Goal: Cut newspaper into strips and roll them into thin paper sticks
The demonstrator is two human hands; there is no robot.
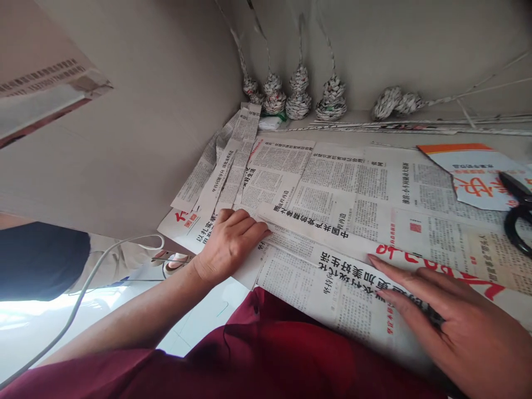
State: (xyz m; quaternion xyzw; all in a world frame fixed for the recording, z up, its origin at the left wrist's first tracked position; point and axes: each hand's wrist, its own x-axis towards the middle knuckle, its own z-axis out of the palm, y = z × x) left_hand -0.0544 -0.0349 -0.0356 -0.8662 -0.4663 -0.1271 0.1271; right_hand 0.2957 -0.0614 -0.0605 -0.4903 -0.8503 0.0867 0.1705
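Observation:
My left hand (235, 241) is closed, its fingers curled over the left end of a newspaper strip (307, 224) with black and red print. This long strip runs slantwise to the right across larger newspaper sheets (332, 177) spread on the table. On the right, my right hand (453, 321) lies over the printed paper with thumb and forefinger apart, their tips touching it. Part of the paper under that palm is hidden. Several cut newspaper strips (224, 166) are piled in a loose stack beyond my left hand.
Several woven paper gourd shapes (299, 94) stand along the back wall, and another one (390, 102) lies beside them. Thin rolled paper sticks (374, 127) run along the back. Black-handled scissors (519, 221) rest on an orange-and-white torn sheet (469, 177). A pale cable (83, 293) hangs at left.

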